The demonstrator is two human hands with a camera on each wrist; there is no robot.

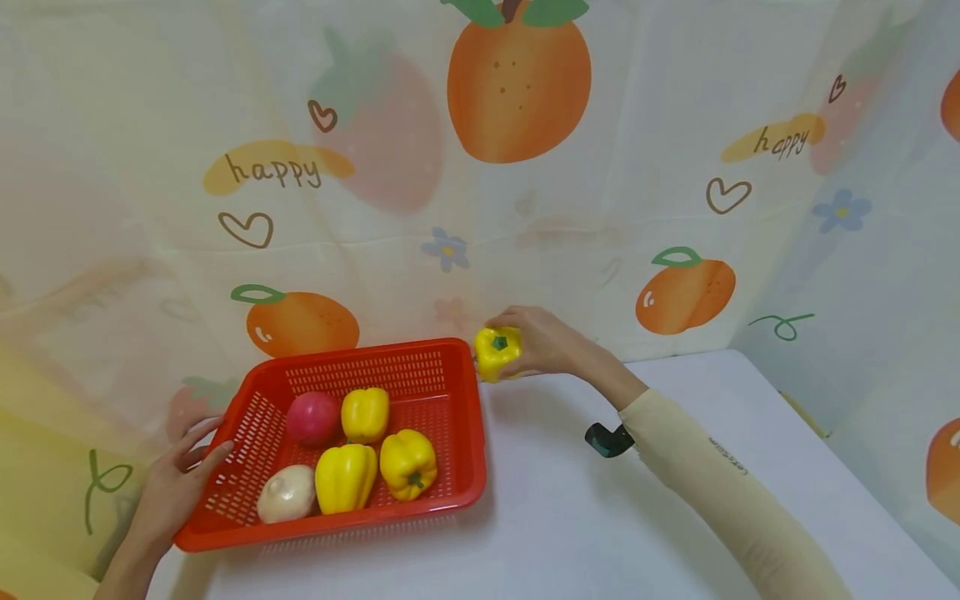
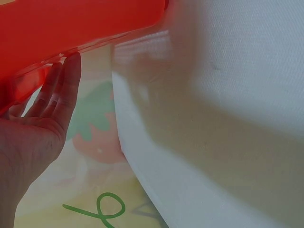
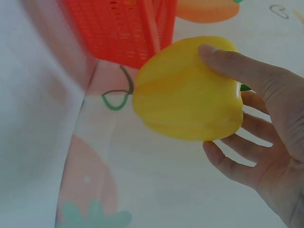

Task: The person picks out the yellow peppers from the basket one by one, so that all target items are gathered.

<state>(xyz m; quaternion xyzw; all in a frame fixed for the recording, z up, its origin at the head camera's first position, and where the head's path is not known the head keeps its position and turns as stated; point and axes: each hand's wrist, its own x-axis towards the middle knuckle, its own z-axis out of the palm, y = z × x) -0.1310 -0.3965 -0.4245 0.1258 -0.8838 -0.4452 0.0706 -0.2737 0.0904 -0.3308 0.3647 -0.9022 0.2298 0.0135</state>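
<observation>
My right hand (image 1: 543, 337) pinches a yellow bell pepper (image 1: 497, 354) by the far right corner of a red plastic basket (image 1: 467, 450). The right wrist view shows the thumb on one side of this pepper (image 3: 190, 90) and fingertips beneath it. At the basket's left side, my left hand (image 1: 176, 483) holds the rim, and its fingers (image 2: 66, 90) reach up against the basket in the left wrist view. Inside the basket lie three more yellow bell peppers (image 1: 347, 477), a dark pink round item (image 1: 312, 418) and a whitish round item (image 1: 287, 493), perhaps an onion.
Underneath is a white table (image 1: 570, 517), its right edge running diagonally. A small black object (image 1: 606, 440) shows beside the right forearm, partly hidden by the sleeve. Close behind the table hangs a cloth (image 1: 525, 208) printed with fruit, hearts and words.
</observation>
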